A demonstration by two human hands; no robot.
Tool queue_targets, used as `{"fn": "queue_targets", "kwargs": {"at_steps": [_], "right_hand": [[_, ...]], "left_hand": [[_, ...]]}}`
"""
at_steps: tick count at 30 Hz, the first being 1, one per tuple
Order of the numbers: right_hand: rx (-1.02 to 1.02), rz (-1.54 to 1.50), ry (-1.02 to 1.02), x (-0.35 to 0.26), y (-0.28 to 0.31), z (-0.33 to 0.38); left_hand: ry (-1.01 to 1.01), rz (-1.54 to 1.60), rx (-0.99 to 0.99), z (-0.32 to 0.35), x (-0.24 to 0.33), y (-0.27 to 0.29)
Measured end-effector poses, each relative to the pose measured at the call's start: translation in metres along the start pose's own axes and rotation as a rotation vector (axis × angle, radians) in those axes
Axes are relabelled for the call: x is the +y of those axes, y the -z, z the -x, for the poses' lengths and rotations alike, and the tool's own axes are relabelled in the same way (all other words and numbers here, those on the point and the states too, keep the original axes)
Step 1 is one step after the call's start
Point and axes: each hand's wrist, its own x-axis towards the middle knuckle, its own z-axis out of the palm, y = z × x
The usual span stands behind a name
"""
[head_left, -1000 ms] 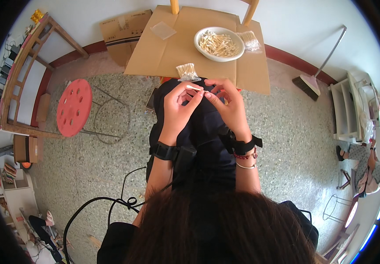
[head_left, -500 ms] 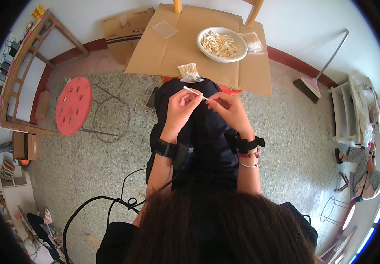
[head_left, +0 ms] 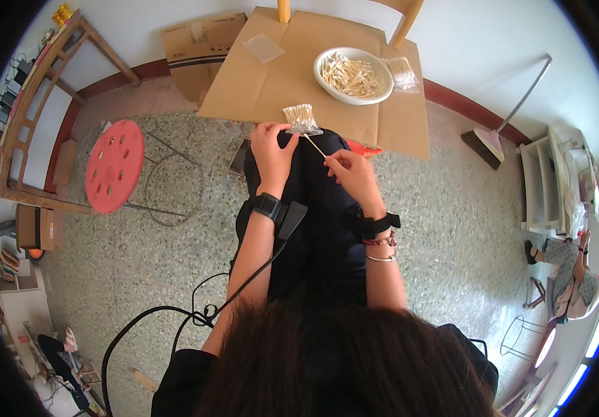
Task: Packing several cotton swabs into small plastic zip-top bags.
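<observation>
Nearest, my own hair and dark lap fill the lower frame, with a black cable (head_left: 174, 316) looping over the speckled floor (head_left: 452, 229) to the left. My left hand (head_left: 271, 149) has a black wrist unit; its fingers are closed on a small clear bag of cotton swabs (head_left: 302, 119), held upright just at the near edge of the cardboard-covered tabletop (head_left: 278, 83). My right hand (head_left: 351, 174) — black strap and bracelets at the wrist — pinches one thin swab stick (head_left: 315, 146) between thumb and forefinger, with the stick slanting up and left so its far end touches the bag's lower edge.

Farther on the tabletop: a white bowl (head_left: 327, 80) heaped with loose swabs, a second clear packet (head_left: 403, 69) just beside it on the right, a flat empty clear bag (head_left: 263, 47) well apart on the left.

Off to the sides — a red perforated stool (head_left: 114, 165) left, a broom (head_left: 490, 139) leaning right. Another person's legs show at the far right rim.
</observation>
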Motion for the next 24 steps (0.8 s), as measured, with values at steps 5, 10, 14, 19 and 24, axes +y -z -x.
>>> {"fn": "queue_targets", "kwargs": {"at_steps": [5, 10, 14, 19, 24], "right_hand": [[0.078, 0.146, 0.023, 0.004, -0.011, -0.013], [0.106, 0.182, 0.033, 0.004, -0.018, -0.025], [0.106, 0.228, 0.058, 0.001, -0.024, -0.034], [0.136, 0.287, 0.055, -0.004, -0.029, -0.041], [0.137, 0.314, 0.040, -0.005, -0.032, -0.043]], "left_hand": [[0.032, -0.052, 0.005, 0.000, 0.007, 0.000], [-0.041, 0.001, -0.036, 0.001, 0.013, 0.000], [-0.123, 0.043, -0.054, 0.002, 0.010, 0.001], [-0.132, 0.079, -0.103, 0.003, 0.014, 0.002], [-0.152, 0.107, -0.111, 0.004, 0.014, 0.003]]}}
